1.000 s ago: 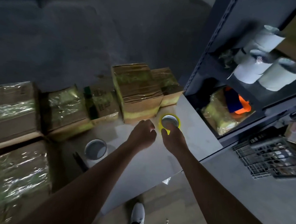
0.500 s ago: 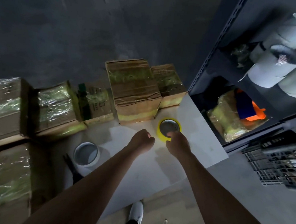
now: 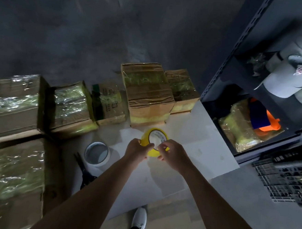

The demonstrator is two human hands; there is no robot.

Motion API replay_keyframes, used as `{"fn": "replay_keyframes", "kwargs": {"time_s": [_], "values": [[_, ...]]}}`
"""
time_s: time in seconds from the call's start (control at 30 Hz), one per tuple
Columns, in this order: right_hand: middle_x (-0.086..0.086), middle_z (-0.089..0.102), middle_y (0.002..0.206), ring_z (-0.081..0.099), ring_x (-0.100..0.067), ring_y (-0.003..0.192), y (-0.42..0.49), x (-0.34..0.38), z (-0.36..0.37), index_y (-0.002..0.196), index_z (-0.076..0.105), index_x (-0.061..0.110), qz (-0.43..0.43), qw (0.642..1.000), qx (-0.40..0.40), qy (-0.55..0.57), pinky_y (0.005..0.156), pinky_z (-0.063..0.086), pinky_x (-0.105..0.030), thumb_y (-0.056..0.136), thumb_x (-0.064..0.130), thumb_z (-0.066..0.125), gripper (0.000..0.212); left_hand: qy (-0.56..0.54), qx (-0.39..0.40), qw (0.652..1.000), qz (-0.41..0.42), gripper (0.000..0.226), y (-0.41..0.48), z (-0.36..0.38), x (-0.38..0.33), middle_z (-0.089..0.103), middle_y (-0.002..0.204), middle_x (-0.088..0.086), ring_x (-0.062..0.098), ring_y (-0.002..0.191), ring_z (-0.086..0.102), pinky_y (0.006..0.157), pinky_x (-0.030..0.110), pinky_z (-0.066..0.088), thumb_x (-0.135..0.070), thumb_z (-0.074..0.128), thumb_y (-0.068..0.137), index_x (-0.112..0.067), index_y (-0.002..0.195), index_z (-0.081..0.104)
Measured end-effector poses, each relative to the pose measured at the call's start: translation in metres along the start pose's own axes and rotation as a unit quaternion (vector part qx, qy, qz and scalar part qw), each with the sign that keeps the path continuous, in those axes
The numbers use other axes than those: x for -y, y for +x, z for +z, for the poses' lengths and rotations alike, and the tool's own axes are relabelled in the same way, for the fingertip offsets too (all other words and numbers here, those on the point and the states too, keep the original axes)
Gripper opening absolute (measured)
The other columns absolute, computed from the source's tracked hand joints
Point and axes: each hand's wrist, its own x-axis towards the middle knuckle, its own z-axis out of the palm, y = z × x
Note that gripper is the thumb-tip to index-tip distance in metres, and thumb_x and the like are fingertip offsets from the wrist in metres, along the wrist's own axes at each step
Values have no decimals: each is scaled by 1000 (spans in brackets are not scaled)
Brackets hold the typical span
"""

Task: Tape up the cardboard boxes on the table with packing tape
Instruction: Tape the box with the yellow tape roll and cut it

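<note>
A yellow roll of packing tape (image 3: 147, 137) is lifted off the white table (image 3: 202, 141) and tilted toward me. My left hand (image 3: 138, 149) grips its left rim. My right hand (image 3: 173, 156) pinches the roll's near edge with fingertips. Several cardboard boxes wrapped in shiny tape line the table's far side: a tall one (image 3: 146, 92) just behind the roll, a smaller one (image 3: 181, 89) to its right, and others (image 3: 70, 107) to the left.
A second, white tape roll (image 3: 97, 152) lies flat left of my hands, with black scissors (image 3: 85, 170) beside it. Large wrapped boxes (image 3: 12, 176) fill the left. A dark metal shelf (image 3: 240, 49) with paper rolls stands at the right. My shoe (image 3: 139, 219) shows below the table edge.
The yellow roll lay flat on the table with my right hand on it; now both hands hold it, raised and tilted. My left hand moved from a fist beside it onto its rim.
</note>
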Motion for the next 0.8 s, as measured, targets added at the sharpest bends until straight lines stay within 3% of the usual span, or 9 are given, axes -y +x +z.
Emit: {"fn": "replay_keyframes", "kwargs": {"time_s": [0.07,0.13,0.23,0.3,0.4,0.47,0.6,0.7,0.8], "values": [[-4,58,97,64,-21,82,2,7,8,93,62,12,-15,994,-103,-34,75,53,-36,89,23,63,11,-22,-12,999,29,33,-6,-15,1,66,97,12,20,71,67,75,42,60,-23,75,81,-6,104,59],[2,51,100,57,-20,88,5,19,16,102,55,17,-8,985,-168,-35,74,45,-30,86,28,66,23,-35,-29,997,59,29,-10,-33,2,66,96,8,16,71,66,76,41,60,-20,76,80,-10,101,59],[-1,51,113,59,-21,93,12,43,28,122,49,20,59,994,-76,57,75,54,-38,87,40,65,43,-55,-52,994,77,19,-19,-64,8,67,92,11,21,71,66,80,45,58,-16,74,80,-13,92,59],[-6,56,117,61,-23,96,14,62,41,121,51,19,103,984,28,146,67,59,-35,91,41,60,38,-89,-58,992,72,16,-27,-88,13,65,94,13,26,77,65,85,49,56,-9,72,82,-15,87,58],[-10,63,117,64,-24,102,13,91,68,110,55,19,102,956,95,260,63,57,-31,92,27,61,20,-124,-68,987,78,30,-39,-129,24,66,109,17,31,100,65,93,51,52,-3,71,81,-6,109,60],[-12,64,113,67,-22,97,11,113,87,107,56,19,73,947,99,296,63,57,-30,88,16,66,22,-104,-77,986,109,45,-47,-159,35,66,113,15,31,105,64,91,50,52,-4,73,77,-6,120,59],[-11,66,103,67,-21,94,-2,155,121,105,59,18,-9,965,110,240,66,55,-28,84,13,70,24,-71,-115,980,145,51,-68,-210,56,68,104,3,22,98,65,76,29,55,-8,79,72,-17,118,60],[-3,65,99,65,-18,92,-9,184,143,104,56,24,-55,973,120,188,68,56,-31,84,17,70,25,-95,-147,973,151,52,-80,-245,69,68,111,10,26,101,64,86,38,53,-14,78,75,-14,123,59],[4,66,96,65,-13,90,-14,207,163,105,56,25,-93,979,116,137,73,56,-33,85,20,69,25,-120,-146,972,143,56,-93,-282,78,69,107,12,30,100,66,88,50,53,-37,74,65,-12,114,65]]}}
